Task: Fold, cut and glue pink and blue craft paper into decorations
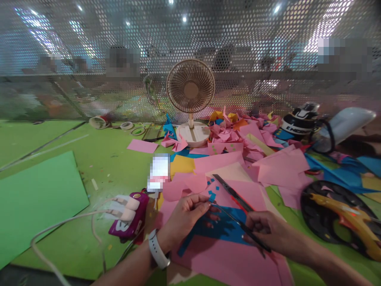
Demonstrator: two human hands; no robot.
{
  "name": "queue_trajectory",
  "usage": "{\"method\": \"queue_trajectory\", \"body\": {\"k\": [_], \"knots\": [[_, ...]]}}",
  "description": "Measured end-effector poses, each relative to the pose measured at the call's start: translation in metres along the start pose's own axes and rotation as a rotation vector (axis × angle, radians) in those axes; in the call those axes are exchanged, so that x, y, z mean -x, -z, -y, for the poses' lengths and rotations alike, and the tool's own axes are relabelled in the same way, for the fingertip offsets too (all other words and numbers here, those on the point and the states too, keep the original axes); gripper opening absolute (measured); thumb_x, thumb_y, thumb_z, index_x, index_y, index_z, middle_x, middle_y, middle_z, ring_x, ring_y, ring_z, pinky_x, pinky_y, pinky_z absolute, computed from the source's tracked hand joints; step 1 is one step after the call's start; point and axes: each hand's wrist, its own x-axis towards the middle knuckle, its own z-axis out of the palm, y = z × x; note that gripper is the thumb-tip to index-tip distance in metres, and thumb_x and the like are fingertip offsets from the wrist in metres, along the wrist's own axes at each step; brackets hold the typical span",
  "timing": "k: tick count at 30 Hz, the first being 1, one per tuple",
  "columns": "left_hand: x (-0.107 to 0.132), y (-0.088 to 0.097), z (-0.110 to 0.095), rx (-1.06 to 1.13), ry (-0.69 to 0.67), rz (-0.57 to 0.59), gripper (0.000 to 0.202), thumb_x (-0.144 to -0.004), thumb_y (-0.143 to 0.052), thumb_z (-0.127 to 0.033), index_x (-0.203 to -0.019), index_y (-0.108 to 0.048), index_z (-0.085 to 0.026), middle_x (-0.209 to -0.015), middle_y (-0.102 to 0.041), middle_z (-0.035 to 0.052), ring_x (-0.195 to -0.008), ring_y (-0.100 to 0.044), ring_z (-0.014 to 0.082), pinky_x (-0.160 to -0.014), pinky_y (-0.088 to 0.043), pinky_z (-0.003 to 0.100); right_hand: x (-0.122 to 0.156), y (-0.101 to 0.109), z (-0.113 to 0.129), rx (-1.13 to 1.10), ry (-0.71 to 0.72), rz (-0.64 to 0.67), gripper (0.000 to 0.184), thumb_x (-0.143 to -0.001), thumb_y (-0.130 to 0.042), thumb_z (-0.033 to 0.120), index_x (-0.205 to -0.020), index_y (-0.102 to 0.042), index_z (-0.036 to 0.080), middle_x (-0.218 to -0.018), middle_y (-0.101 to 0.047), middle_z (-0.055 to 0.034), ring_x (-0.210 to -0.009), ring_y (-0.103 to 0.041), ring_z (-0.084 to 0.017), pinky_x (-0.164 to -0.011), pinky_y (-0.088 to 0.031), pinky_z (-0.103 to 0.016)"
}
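Note:
My left hand, with a pale watch band on the wrist, pinches a small piece of blue paper. In my right hand is a slim black-handled tool; its thin metal tip reaches the pinched paper, and its exact kind I cannot make out. A red and black utility knife slants across the papers just above, its near end beside my right fingers. Beneath both hands a blue paper sheet lies on pink paper. Tiny blue paper squares are scattered beyond my left fingertips.
A small fan stands before a perforated metal screen. Folded pink papers heap right of it. A phone and purple power strip are left. A yellow glue gun rests on a black round tray.

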Motion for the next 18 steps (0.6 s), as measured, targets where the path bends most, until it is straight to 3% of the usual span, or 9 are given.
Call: {"method": "queue_trajectory", "body": {"k": [18], "knots": [[0.0008, 0.0001, -0.0021, -0.048, 0.011, -0.006, 0.023, -0.079, -0.064, -0.034, -0.09, -0.062, -0.014, -0.087, -0.068, 0.0061, -0.071, -0.065, 0.0139, -0.062, -0.051, 0.024, -0.0008, -0.0014, -0.0013, -0.025, 0.005, -0.031, 0.03, -0.068, -0.07, 0.037, -0.064, -0.049, 0.015, -0.047, -0.047, 0.0069, -0.042, -0.044, -0.005, -0.041, -0.032, -0.016]]}}
